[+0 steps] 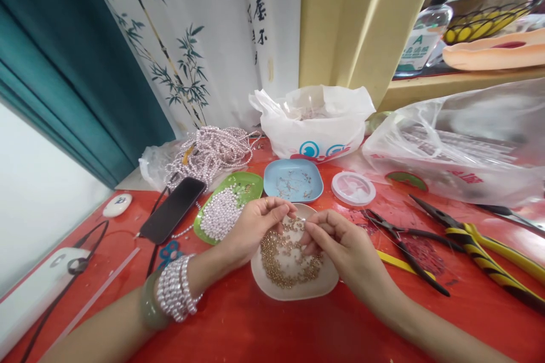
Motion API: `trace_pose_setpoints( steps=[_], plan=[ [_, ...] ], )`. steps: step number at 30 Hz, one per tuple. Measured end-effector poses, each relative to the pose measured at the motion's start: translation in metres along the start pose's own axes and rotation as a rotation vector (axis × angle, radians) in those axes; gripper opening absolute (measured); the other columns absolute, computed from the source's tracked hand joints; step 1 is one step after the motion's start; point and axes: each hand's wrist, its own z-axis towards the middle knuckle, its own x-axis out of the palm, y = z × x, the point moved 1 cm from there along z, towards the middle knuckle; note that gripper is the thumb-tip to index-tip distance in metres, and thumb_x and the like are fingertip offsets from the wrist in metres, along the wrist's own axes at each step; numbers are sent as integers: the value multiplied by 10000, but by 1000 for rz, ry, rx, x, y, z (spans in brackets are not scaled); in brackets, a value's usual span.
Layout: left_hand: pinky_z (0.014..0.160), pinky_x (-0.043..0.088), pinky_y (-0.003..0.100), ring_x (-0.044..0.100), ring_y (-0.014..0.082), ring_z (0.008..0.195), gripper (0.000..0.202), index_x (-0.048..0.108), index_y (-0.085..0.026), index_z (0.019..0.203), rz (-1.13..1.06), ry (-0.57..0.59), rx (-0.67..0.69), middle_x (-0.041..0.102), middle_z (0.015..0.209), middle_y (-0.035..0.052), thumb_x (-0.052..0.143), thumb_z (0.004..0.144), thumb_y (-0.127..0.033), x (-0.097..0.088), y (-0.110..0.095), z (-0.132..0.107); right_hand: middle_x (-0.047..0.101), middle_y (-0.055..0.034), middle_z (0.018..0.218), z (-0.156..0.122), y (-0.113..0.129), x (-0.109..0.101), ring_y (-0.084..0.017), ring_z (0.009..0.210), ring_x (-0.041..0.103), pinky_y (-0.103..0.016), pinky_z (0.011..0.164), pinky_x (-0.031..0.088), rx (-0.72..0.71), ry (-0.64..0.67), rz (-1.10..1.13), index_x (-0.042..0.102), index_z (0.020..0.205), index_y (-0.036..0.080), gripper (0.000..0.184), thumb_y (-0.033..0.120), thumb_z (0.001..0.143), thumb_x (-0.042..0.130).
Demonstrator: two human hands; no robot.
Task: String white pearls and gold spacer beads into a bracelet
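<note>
Head view: the left hand (255, 223) and right hand (338, 238) reach over a plate (293, 294) of gold beads (272, 268) on the counter (255, 332). Each has thumb and fingertips together (on what, I can't tell).

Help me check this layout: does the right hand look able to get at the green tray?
Probably not directly: the left hand lies between the right hand and the green tray, blocking a straight reach.

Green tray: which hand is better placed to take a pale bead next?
Left hand, probably: it is nearer the green tray, while the right hand is at the right side of the white plate.
</note>
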Motion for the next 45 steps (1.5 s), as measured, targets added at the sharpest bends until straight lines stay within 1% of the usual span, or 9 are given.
trace_pose_setpoints(
  steps=[5, 10, 14, 17, 21, 27, 34, 42, 45],
  plan=[
    [545, 386, 221, 442, 68, 518, 220, 605, -145, 850, 117, -47, 83, 592, 788, 35, 491, 807, -329, -1, -7, -1, 628, -12, 617, 1, 2, -2, -120, 520, 605, -244, 517, 491, 22, 10, 77, 496, 715, 182, 195, 362, 790, 504],
    [590, 422, 245, 538, 125, 656, 130, 593, -164, 851, 343, -40, 93, 618, 772, 31, 544, 761, -243, -8, -18, 1, 621, -3, 615, 3, 4, -4, -109, 512, 600, -232, 519, 482, 67, 10, 136, 491, 709, 179, 215, 381, 766, 535],
    [670, 420, 295, 560, 159, 731, 104, 622, -175, 800, 678, 48, 136, 637, 785, 29, 533, 751, -195, -15, -24, 2, 621, 8, 620, 5, 3, -5, -87, 514, 593, -204, 526, 469, 77, 22, 188, 487, 723, 176, 206, 369, 776, 535],
    [711, 392, 326, 538, 187, 786, 150, 641, -189, 757, 1011, 97, 249, 643, 785, 30, 498, 758, -145, -18, -27, 2, 621, 11, 626, 5, 2, -6, -77, 512, 585, -191, 521, 463, 81, 23, 222, 481, 725, 176, 200, 359, 780, 541],
    [710, 371, 334, 522, 208, 820, 161, 640, -196, 763, 1276, 42, 345, 653, 798, 32, 481, 777, -172, -28, -38, 2, 614, 12, 627, 4, 0, -7, -81, 508, 578, -198, 512, 463, 66, 36, 251, 482, 722, 181, 197, 358, 786, 538],
    [637, 356, 314, 575, 205, 734, 186, 651, -208, 791, 1474, -53, 176, 672, 801, 45, 469, 757, -183, -66, -53, 9, 619, -3, 614, 5, 0, -8, -97, 500, 572, -211, 500, 456, 73, 28, 207, 487, 713, 184, 216, 382, 768, 551],
    [631, 346, 292, 564, 194, 749, 149, 652, -196, 754, 1441, 66, 86, 663, 802, 32, 519, 689, -186, -82, -37, 20, 617, 4, 618, 4, 1, -8, -92, 512, 564, -207, 517, 460, 69, 37, 181, 495, 724, 187, 215, 389, 773, 547],
    [653, 372, 310, 560, 185, 722, 109, 626, -169, 701, 1336, 16, 101, 647, 759, 41, 518, 691, -177, -77, -34, 24, 617, -3, 600, 5, 3, -7, -104, 487, 567, -225, 496, 460, 59, 33, 182, 490, 701, 188, 239, 411, 742, 565],
    [663, 410, 283, 565, 154, 727, 106, 609, -149, 766, 985, 24, 118, 639, 791, 49, 535, 721, -210, -62, -33, 22, 615, 1, 594, 4, 3, -6, -103, 480, 566, -221, 479, 448, 23, 31, 157, 488, 706, 188, 221, 396, 759, 541]
  ],
)
